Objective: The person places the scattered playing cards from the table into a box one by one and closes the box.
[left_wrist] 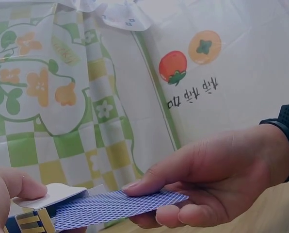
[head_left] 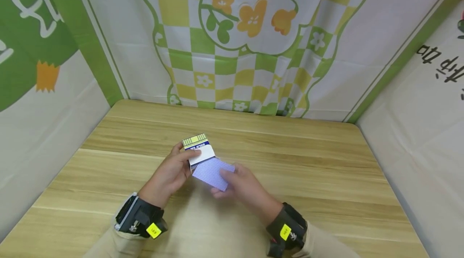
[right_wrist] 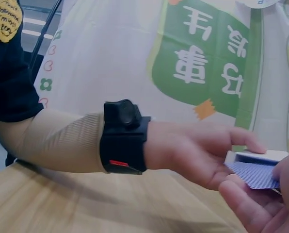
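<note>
Over the middle of the table, my left hand (head_left: 171,174) grips a small card box (head_left: 197,145) with a green-yellow striped end and a blue band. Its thumb lies across the white flap (left_wrist: 52,195) of the box. Playing cards (head_left: 210,172) with a blue patterned back stand at an angle against the box's open end, overlapping it. My right hand (head_left: 243,185) pinches these cards at their outer end, thumb on top and fingers underneath. In the right wrist view the cards (right_wrist: 253,174) slant down from the box toward the right fingers.
The wooden table (head_left: 308,161) spreads beneath both hands. A checkered green and yellow curtain (head_left: 224,64) hangs along its back edge, with printed fabric walls at the left (head_left: 54,137) and right (head_left: 417,117). Black straps with cameras sit on both wrists.
</note>
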### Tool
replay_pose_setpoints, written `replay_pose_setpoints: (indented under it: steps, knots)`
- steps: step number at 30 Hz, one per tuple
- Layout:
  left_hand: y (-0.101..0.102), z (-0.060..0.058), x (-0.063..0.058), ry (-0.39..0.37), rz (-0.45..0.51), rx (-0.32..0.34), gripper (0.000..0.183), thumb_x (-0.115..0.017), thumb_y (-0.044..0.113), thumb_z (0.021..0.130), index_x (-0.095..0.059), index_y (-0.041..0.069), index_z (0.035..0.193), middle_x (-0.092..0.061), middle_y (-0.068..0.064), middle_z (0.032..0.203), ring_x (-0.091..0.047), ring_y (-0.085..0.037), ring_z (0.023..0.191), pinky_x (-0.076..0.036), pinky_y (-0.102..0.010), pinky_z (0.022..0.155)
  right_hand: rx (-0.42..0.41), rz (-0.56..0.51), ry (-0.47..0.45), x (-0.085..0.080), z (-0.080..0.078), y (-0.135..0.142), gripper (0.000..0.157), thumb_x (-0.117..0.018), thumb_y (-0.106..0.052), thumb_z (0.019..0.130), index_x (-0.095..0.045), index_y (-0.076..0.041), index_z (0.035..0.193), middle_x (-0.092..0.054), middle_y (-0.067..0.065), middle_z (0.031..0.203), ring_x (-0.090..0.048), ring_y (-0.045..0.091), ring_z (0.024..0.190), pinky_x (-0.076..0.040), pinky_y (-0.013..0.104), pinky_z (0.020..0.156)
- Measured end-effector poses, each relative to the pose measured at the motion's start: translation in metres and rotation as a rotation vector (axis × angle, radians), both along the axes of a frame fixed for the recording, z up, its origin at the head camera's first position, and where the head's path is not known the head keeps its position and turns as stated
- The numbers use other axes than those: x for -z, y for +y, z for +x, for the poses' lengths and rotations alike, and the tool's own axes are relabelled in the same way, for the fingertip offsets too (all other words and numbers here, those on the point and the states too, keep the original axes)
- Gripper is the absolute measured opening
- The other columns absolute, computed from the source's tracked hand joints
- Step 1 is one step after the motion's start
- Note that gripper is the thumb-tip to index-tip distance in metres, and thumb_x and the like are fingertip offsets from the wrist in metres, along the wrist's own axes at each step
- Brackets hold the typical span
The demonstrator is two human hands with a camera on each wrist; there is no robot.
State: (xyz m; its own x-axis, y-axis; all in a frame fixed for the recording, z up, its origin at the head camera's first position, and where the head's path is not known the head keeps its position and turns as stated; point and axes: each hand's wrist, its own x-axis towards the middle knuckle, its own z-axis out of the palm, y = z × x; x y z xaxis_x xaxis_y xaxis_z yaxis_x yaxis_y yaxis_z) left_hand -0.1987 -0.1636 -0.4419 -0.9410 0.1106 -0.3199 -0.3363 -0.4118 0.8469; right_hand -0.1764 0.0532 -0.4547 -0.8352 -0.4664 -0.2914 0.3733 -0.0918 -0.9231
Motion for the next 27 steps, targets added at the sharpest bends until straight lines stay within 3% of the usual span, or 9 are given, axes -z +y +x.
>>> replay_pose_setpoints:
  steps: [5, 9, 13, 19, 27]
  knots:
    - [0.0, -0.001, 0.002, -0.003, -0.039, -0.006, 0.082, -0.057, 0.004, 0.097, -0.004, 0.015, 0.158, -0.047, -0.009, 0.142, -0.06, -0.01, 0.107, -0.051, -0.02, 0.088, -0.007, 0.103, 0.054, 0.004, 0.003, -0.003, 0.05, -0.058, -0.042, 0.101, -0.057, 0.002, 0.124, -0.066, 0.013, 0.087, -0.066, 0.018, 0.063, -0.06, 0.032, 0.059]
    - [0.0, -0.001, 0.002, -0.01, -0.067, -0.008, 0.084, -0.059, 0.007, 0.097, -0.002, 0.014, 0.159, -0.052, -0.005, 0.133, -0.058, -0.011, 0.108, -0.045, -0.02, 0.087, -0.019, 0.152, 0.073, 0.003, 0.005, -0.003, 0.049, -0.059, -0.051, 0.099, -0.061, -0.005, 0.117, -0.055, 0.001, 0.068, -0.053, 0.012, 0.052, -0.052, 0.025, 0.048]
    - [0.0, -0.001, 0.0, -0.009, -0.069, -0.02, 0.085, -0.059, 0.008, 0.097, -0.001, 0.013, 0.159, -0.054, -0.003, 0.129, -0.058, -0.009, 0.107, -0.043, -0.02, 0.087, -0.011, 0.126, 0.083, 0.002, 0.009, -0.004, 0.047, -0.058, -0.048, 0.1, -0.059, -0.004, 0.118, -0.058, 0.002, 0.071, -0.056, 0.013, 0.055, -0.053, 0.025, 0.049]
    - [-0.001, -0.001, -0.003, 0.013, -0.021, -0.031, 0.083, -0.057, 0.004, 0.098, -0.001, 0.012, 0.158, -0.055, -0.004, 0.129, -0.064, -0.006, 0.101, -0.053, -0.018, 0.086, 0.012, 0.111, 0.098, -0.001, 0.016, -0.006, 0.043, -0.055, -0.042, 0.102, -0.055, -0.002, 0.119, -0.064, 0.007, 0.078, -0.063, 0.016, 0.06, -0.056, 0.029, 0.052]
    - [-0.001, -0.001, -0.003, 0.003, -0.004, -0.049, 0.085, -0.057, 0.003, 0.098, 0.002, 0.013, 0.159, -0.052, -0.007, 0.134, -0.065, -0.007, 0.101, -0.054, -0.019, 0.088, 0.067, 0.092, 0.079, -0.001, 0.022, -0.012, 0.041, -0.055, -0.038, 0.103, -0.052, -0.001, 0.122, -0.065, 0.008, 0.078, -0.063, 0.016, 0.058, -0.055, 0.028, 0.049]
